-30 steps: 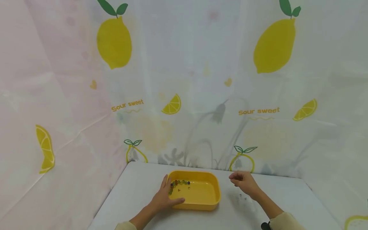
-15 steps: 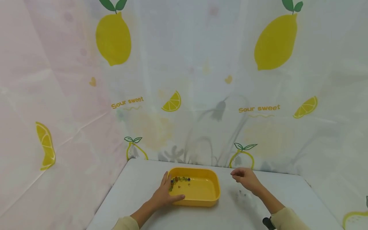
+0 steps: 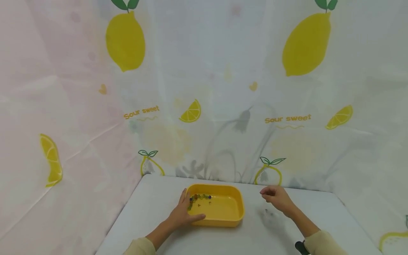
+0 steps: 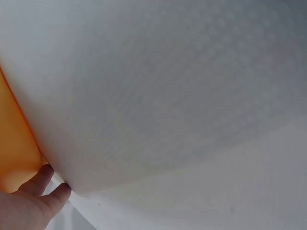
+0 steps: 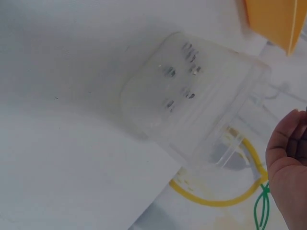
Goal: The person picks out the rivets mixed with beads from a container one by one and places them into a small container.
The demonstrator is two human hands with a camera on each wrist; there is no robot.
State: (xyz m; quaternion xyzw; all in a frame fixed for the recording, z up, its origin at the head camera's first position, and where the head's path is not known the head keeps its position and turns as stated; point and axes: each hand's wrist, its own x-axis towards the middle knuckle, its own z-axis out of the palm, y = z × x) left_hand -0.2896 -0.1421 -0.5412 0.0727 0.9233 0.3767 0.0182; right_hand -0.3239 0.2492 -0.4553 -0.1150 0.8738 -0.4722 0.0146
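Note:
A yellow tray [image 3: 220, 224] holds a curved line of coloured glass beads [image 3: 204, 196] along its left and back inner edges. Two small clear pieces [image 3: 209, 203] lie apart from them on its floor. My left hand [image 3: 182, 212] rests against the tray's left side, fingers straight along the wall and thumb stretched over the front rim. To the tray's right is a see-through box [image 5: 230, 105] with several clear beads [image 5: 188, 93] in it. Above that box hovers my right hand [image 3: 278, 199], fingers curled toward the thumb. Nothing shows between them, though the fingertips are partly hidden.
Both containers stand on a white table [image 3: 134, 216]. Behind it hangs a lemon-print curtain [image 3: 204, 141], close to the table's back edge. A dark round thing [image 3: 301, 247] sits at the right wrist.
My right hand has drifted slightly to the right, its fingers still curled. The whole head view has shifted upward a little. The left hand and tray keep their places together.

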